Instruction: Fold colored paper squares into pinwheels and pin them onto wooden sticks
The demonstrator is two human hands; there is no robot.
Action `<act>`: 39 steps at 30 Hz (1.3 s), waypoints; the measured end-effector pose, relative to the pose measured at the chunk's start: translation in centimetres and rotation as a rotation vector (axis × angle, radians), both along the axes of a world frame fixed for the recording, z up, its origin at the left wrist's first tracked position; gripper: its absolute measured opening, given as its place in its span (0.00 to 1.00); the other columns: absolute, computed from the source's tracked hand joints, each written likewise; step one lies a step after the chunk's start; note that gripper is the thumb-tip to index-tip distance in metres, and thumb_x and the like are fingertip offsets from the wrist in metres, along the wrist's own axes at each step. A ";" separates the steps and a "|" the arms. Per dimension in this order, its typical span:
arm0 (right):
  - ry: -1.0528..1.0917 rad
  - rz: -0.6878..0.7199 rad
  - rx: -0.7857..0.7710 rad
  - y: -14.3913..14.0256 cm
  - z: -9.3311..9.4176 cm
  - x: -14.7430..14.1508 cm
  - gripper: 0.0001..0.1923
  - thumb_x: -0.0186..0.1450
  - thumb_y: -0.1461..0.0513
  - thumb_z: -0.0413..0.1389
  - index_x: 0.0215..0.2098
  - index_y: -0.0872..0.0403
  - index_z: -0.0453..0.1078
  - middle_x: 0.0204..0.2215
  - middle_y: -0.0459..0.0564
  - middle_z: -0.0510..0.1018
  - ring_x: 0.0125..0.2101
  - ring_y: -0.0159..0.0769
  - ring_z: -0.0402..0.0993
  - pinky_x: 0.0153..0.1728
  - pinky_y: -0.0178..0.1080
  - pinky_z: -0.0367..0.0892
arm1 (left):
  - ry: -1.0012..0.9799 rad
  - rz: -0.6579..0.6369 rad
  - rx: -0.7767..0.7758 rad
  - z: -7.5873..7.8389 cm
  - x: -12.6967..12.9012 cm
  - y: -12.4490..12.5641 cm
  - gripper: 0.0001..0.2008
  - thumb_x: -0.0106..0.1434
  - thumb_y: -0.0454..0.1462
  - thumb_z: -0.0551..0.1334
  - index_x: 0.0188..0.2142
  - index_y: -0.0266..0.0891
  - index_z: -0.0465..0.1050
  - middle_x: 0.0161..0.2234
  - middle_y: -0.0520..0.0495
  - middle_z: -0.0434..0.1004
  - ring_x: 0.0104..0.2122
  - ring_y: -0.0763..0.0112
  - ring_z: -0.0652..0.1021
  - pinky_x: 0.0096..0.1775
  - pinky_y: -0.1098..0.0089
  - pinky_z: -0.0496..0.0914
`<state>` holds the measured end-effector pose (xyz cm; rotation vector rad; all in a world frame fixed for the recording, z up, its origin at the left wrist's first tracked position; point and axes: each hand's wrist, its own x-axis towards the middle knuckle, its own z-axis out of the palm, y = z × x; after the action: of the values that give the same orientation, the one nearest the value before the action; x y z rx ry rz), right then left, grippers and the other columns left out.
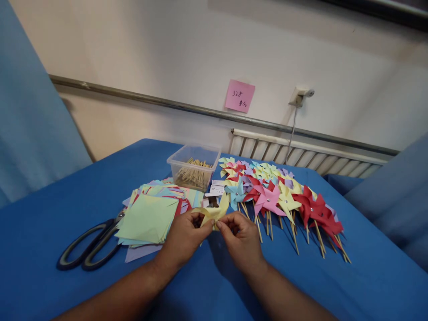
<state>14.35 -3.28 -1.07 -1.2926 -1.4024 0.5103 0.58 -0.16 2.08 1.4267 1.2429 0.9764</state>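
**Yellow paper pinched between both your hands**

Far to the left of your left hand (pixel 183 236), black-handled scissors (pixel 89 246) lie on the blue table (pixel 50 209), blades tucked under a stack of coloured paper squares (pixel 149 216), a pale green sheet on top, just beside that hand. Your left hand is closed, thumb and fingertips gripping the yellow paper piece (pixel 214 213) from the left. Beyond your knuckles sits a clear plastic tub (pixel 194 166) holding a heap of thin wooden sticks (pixel 194 174). Your right hand (pixel 241 238) pinches the same yellow piece from the right, so it hangs between your hands, over the table. Up on the wall, a pink sticky note (pixel 239 96) carries handwriting starting "32"; the rest is unclear. To the right of your right hand, finished paper pinwheels (pixel 284 198) on sticks lie in overlapping rows.
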 end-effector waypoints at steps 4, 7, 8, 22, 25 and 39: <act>0.024 -0.006 -0.034 0.2 -0.3 0.0 0.04 0.59 0.64 0.57 0.26 0.54 0.72 0.22 0.43 0.73 0.23 0.30 0.67 0.24 0.31 0.62 | 0.009 0.011 -0.019 0.2 0.2 -0.1 0.08 0.49 0.41 0.64 0.26 0.37 0.74 0.26 0.49 0.79 0.28 0.66 0.76 0.30 0.72 0.66; 0.028 -0.009 -0.031 0.2 -0.2 0.1 0.04 0.59 0.64 0.57 0.26 0.54 0.72 0.22 0.43 0.73 0.23 0.30 0.68 0.24 0.31 0.62 | 0.020 0.019 -0.010 0.4 0.2 -0.2 0.09 0.49 0.40 0.65 0.28 0.37 0.75 0.26 0.49 0.79 0.28 0.66 0.76 0.30 0.72 0.67; 0.027 -0.009 -0.024 0.2 -0.2 0.1 0.04 0.59 0.64 0.57 0.26 0.54 0.72 0.21 0.43 0.73 0.23 0.30 0.68 0.24 0.31 0.62 | 0.019 0.024 -0.003 0.4 0.2 -0.2 0.09 0.49 0.40 0.65 0.28 0.37 0.75 0.26 0.49 0.79 0.28 0.66 0.76 0.30 0.72 0.67; -0.016 -0.006 -0.005 0.1 0.2 0.2 0.05 0.59 0.64 0.57 0.25 0.54 0.72 0.22 0.43 0.73 0.23 0.30 0.67 0.25 0.32 0.61 | -0.003 0.009 0.024 0.3 0.3 -0.2 0.08 0.49 0.40 0.64 0.27 0.37 0.74 0.24 0.50 0.76 0.28 0.65 0.76 0.31 0.71 0.67; -0.016 -0.008 -0.009 0.1 0.2 0.2 0.05 0.59 0.64 0.57 0.26 0.54 0.72 0.22 0.43 0.73 0.23 0.30 0.67 0.25 0.32 0.61 | 0.022 0.010 0.029 0.2 0.3 -0.2 0.08 0.50 0.40 0.64 0.27 0.37 0.74 0.24 0.50 0.76 0.27 0.66 0.76 0.30 0.71 0.66; 0.079 0.004 -0.055 0.2 0.1 0.1 0.05 0.58 0.64 0.58 0.24 0.55 0.71 0.21 0.42 0.70 0.22 0.29 0.65 0.24 0.31 0.60 | 0.111 0.010 0.105 0.6 0.3 -0.4 0.07 0.51 0.39 0.62 0.28 0.37 0.74 0.23 0.53 0.75 0.26 0.69 0.74 0.29 0.72 0.65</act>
<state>14.42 -3.08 -0.92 -1.3004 -1.3335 0.5997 0.86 -0.51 2.71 1.5752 1.2967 0.9932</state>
